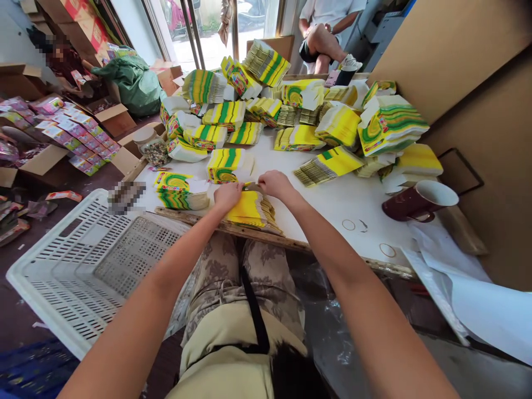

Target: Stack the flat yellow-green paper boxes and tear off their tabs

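1. Patterned trousers fill the near foreground, and both forearms stretch out over them to a fanned stack of yellow packets (251, 209) lying at the near edge of the white tabletop (332, 202).
2. At the far end of that stack, the left hand (228, 194) is curled shut, pinching the packets' top edge; the right hand (274, 184) is closed beside it, fingertips nipping the same edge. Whether a band lies between them is too small to tell.
3. Just left of the hands lies a squared bundle with green arcs (180, 191), and another bundle (228, 165) stands just behind; these look already gathered.
4. Loose rubber bands (348, 224) lie on the tabletop to the right, near a tipped maroon mug (419, 200).
5. Much looks left to handle: a large heap of yellow-green packet bundles (299, 105) covers the far half of the tabletop.
6. On the floor to the left, a white plastic crate (83, 266) holds no packets in view.
7. Far behind, a seated person (326, 33) is by the window.
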The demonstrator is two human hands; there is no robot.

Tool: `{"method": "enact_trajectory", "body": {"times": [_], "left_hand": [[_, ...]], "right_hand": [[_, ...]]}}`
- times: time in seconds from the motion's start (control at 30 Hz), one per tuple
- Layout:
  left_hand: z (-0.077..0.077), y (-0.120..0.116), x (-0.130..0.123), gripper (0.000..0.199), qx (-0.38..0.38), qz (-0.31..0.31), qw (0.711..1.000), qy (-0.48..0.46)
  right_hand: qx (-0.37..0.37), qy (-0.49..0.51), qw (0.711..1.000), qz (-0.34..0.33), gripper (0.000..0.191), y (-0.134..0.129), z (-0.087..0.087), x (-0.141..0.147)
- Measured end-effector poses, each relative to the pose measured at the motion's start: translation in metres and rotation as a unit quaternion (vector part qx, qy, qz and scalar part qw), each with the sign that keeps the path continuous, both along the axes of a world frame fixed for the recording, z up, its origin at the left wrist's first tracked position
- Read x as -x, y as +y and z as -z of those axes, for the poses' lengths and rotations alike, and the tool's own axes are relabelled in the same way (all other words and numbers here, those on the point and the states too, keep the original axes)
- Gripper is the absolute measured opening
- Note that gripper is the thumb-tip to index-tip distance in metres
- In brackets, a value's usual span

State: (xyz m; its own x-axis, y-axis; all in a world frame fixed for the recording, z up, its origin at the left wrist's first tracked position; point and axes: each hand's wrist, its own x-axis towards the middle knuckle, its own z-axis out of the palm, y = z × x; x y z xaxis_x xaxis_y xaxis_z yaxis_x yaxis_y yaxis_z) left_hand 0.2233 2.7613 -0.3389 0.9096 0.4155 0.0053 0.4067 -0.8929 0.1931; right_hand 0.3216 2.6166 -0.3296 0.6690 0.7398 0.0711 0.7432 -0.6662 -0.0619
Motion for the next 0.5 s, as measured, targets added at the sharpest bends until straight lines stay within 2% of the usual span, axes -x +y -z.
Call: {"method": "enact_trajectory", "body": {"times": [0.33,0.5], "left_hand": [[0.0031,0.0005,0.0001,0.049,0.003,0.001,1.0,-0.005],[0.0021,-0.0002,0.0016,0.047,0.003,0.004,1.0,-0.01]], "right_hand": [[0.036,-0.024,0.998,-0.036,0.035,0.0022,0.0014,-0.0023],[0.028,-0.001,0.999,-0.025,0.034,0.0074,0.0034,-0.0016]]}}
